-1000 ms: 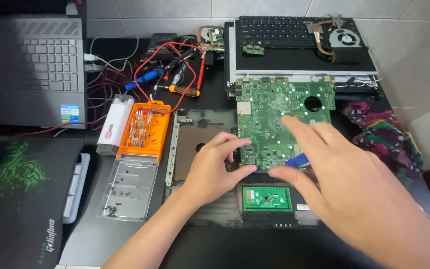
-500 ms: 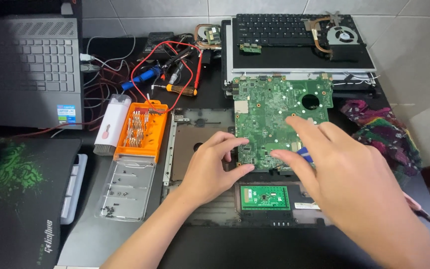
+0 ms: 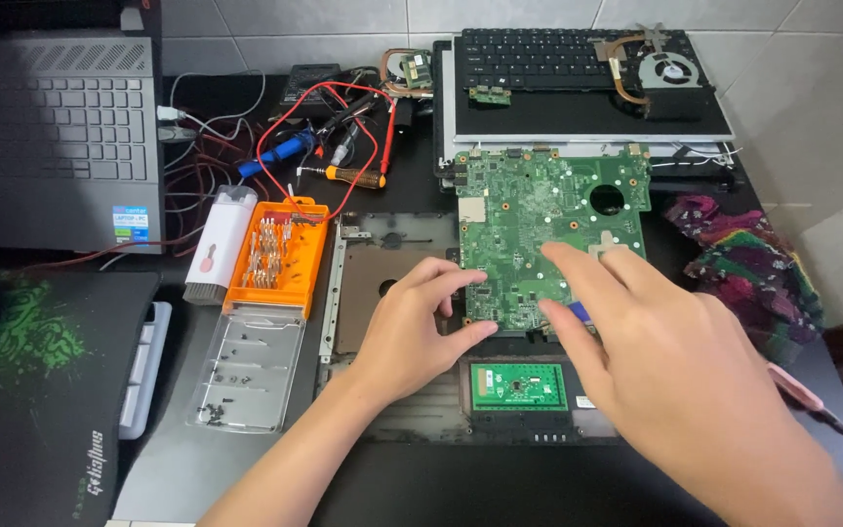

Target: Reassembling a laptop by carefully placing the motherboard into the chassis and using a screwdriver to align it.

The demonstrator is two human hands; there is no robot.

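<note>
The green circuit board (image 3: pixel 548 234) lies in the open laptop shell (image 3: pixel 382 283) on the desk. Left hand (image 3: pixel 412 327) pinches its lower-left edge; right hand (image 3: pixel 665 361) rests open-fingered on it. Uneven pressure could bend the board.

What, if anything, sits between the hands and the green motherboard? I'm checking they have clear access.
Nothing visible does. The left hand grips the motherboard at its lower left edge, and the right hand rests its fingers on the board's lower part.
</note>
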